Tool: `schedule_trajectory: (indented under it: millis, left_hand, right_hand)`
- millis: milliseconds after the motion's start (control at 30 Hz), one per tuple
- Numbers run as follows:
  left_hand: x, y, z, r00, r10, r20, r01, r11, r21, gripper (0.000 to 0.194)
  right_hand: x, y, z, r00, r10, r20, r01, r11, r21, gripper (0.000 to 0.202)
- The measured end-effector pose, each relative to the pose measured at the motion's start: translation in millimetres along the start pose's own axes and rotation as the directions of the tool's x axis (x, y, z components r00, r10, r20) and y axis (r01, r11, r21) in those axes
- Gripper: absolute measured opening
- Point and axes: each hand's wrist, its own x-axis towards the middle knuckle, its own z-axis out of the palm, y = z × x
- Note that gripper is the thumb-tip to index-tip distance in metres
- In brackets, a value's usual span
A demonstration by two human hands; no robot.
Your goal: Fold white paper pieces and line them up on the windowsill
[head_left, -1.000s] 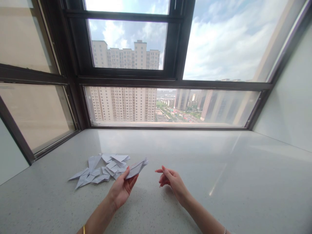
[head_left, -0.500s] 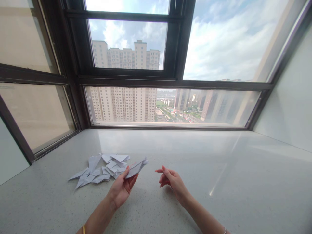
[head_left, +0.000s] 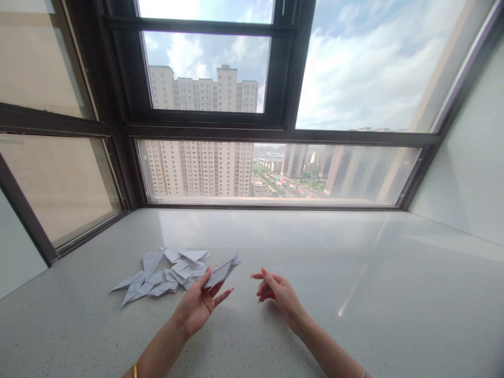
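Speckled pale counter (head_left: 374, 273). Paper pile (head_left: 183, 270) on it, left side, pieces overlapping. Left hand (head_left: 197, 310) pinching folded paper (head_left: 221, 271), thumb on top. Right hand (head_left: 277, 294) loosely half-curled, apart from it. Folded paper: white, creased, layered, just right of pile.

folded paper (head_left: 221, 272) | white, layered | held aslant | near loose paper pile (head_left: 185, 270)
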Motion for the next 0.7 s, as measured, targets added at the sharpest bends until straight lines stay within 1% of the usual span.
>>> schedule_trajectory:
  millis: [100,300,500,700]
  left_hand:
    - [-0.2,-0.8,-1.0,1.0,-0.005,0.019,0.005,1.0,-0.005,0.024]
    - [1.6,1.4,-1.5,1.0,-0.007,0.014,0.008,1.0,-0.006,0.02]
    - [-0.9,1.7,0.0,0.996,-0.044,0.08,0.041,0.998,0.037,0.024]
    - [-0.9,2.0,-0.9,0.999,-0.021,0.035,0.019,0.998,0.06,0.026]
  right_hand:
    - [-0.3,-0.7,0.4,1.0,0.002,-0.005,-0.002,1.0,-0.005,0.05]
    - [-0.1,-0.7,0.6,1.0,0.003,-0.002,-0.003,1.0,0.0,0.048]
    - [-0.5,-0.7,0.3,1.0,0.013,-0.001,-0.013,1.0,0.011,0.048]
    - [-0.7,-3.1,1.6,1.0,0.015,-0.008,-0.015,1.0,0.003,0.048]
